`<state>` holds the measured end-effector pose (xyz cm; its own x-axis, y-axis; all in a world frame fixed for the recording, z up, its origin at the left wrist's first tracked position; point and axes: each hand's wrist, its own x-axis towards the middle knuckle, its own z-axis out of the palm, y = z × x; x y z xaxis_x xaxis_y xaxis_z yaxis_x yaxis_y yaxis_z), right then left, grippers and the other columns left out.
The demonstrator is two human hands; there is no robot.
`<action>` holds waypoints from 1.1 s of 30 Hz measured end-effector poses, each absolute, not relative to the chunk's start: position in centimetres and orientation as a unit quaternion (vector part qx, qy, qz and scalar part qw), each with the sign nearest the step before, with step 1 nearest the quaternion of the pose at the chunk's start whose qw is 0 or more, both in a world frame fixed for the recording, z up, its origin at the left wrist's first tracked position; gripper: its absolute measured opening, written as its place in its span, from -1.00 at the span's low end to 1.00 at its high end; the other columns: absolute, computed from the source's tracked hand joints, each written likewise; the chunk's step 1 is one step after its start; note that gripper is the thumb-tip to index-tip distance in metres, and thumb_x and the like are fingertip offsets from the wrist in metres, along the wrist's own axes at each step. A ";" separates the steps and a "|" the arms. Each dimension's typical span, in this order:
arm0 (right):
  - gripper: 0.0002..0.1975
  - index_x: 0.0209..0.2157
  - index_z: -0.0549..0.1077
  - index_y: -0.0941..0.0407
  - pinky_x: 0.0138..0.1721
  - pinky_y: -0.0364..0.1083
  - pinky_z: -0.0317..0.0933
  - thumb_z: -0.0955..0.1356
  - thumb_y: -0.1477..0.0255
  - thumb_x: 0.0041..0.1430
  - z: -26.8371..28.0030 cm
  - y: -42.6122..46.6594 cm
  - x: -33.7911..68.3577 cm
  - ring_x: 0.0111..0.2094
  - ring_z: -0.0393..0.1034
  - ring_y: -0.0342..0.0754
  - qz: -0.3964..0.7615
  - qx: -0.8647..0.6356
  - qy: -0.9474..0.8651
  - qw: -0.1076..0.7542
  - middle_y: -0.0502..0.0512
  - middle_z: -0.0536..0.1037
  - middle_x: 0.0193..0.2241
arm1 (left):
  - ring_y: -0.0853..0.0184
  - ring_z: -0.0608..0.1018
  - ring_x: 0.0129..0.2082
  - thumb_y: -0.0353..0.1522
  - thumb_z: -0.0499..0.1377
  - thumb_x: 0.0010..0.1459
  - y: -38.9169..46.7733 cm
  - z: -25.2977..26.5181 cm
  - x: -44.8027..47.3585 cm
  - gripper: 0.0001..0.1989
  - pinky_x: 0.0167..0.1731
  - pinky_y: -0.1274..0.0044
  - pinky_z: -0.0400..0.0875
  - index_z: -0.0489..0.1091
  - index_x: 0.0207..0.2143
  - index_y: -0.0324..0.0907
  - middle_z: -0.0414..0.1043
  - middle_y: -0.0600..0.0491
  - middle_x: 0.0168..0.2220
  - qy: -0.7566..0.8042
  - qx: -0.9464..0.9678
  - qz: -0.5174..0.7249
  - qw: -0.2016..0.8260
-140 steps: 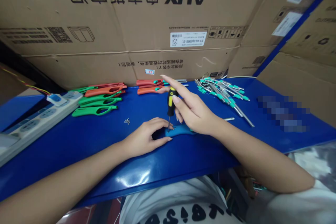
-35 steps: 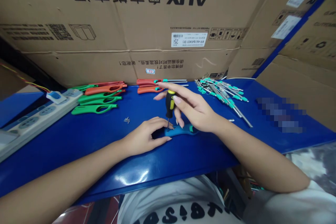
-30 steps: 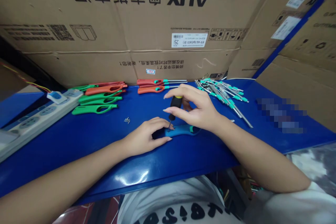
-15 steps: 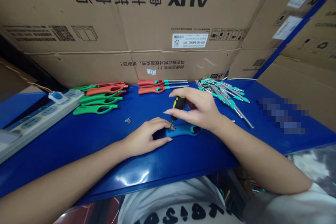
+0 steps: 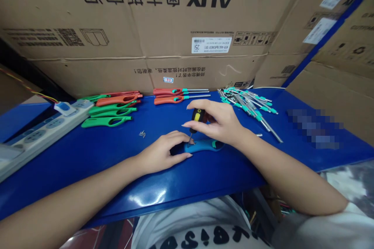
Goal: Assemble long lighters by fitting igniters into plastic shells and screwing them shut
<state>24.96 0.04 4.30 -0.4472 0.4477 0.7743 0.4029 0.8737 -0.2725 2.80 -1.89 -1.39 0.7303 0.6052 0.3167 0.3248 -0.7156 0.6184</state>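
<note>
My right hand is closed round a short black and yellow screwdriver, held nearly upright. Its thin shaft runs down to the left end of a blue lighter handle, which lies flat on the table. A teal trigger shows in the handle's opening, and its right end is hidden behind my right wrist. From the left, my left hand grips the handle's end between thumb and fingers, close to the screwdriver tip. A small pile of screws lies beyond my left hand.
Green lighter handles and red ones are at the back left, beside a power strip. Two red lighters with metal tubes lie at the back centre. Several metal tubes are heaped behind my right hand. A cardboard wall closes off the back.
The screwdriver's handle has turned, so its yellow patch now faces me. My right hand has shifted slightly left and down with it. My left hand and the blue lighter handle have stayed put.
</note>
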 end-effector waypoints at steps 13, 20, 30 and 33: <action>-0.71 -0.12 0.51 0.12 -0.23 -0.12 0.41 0.43 0.22 0.23 4.9 -0.5 24.8 -0.26 0.53 -0.07 0.017 -0.238 -0.848 0.473 0.10 0.63 -0.23 | 0.22 0.54 0.02 -0.31 0.27 0.26 -1.9 -1.4 2.8 -0.75 0.09 0.35 0.42 0.43 -0.02 -0.13 0.55 -0.01 -0.04 0.261 0.891 0.256 0.270; -0.57 0.30 0.20 0.10 -0.30 -0.17 0.41 0.06 0.40 0.50 5.4 -1.4 24.4 -0.33 0.51 -0.20 0.239 -0.209 -0.858 0.404 0.15 0.57 -0.03 | 0.22 0.56 0.00 -0.29 0.26 0.27 -1.9 -1.2 2.8 -0.76 0.07 0.36 0.45 0.45 -0.03 -0.13 0.55 -0.02 -0.05 0.262 0.889 0.257 0.272; -0.69 -0.13 0.56 0.12 -0.30 -0.15 0.37 0.40 0.18 0.28 4.8 -1.0 24.7 -0.38 0.52 -0.11 -0.048 -0.251 -0.840 0.479 0.07 0.66 -0.36 | 0.23 0.55 0.02 -0.31 0.27 0.26 -1.9 -1.3 2.8 -0.76 0.09 0.37 0.43 0.43 -0.03 -0.13 0.55 0.01 -0.05 0.266 0.891 0.256 0.263; -0.64 0.12 0.44 0.11 -0.31 -0.16 0.39 0.19 0.31 0.46 5.0 -1.2 24.6 -0.38 0.51 -0.17 0.111 -0.253 -0.841 0.464 0.14 0.62 -0.08 | 0.23 0.56 0.00 -0.30 0.27 0.26 -1.9 -1.2 2.9 -0.76 0.07 0.38 0.44 0.44 -0.03 -0.13 0.55 0.00 -0.05 0.265 0.890 0.255 0.269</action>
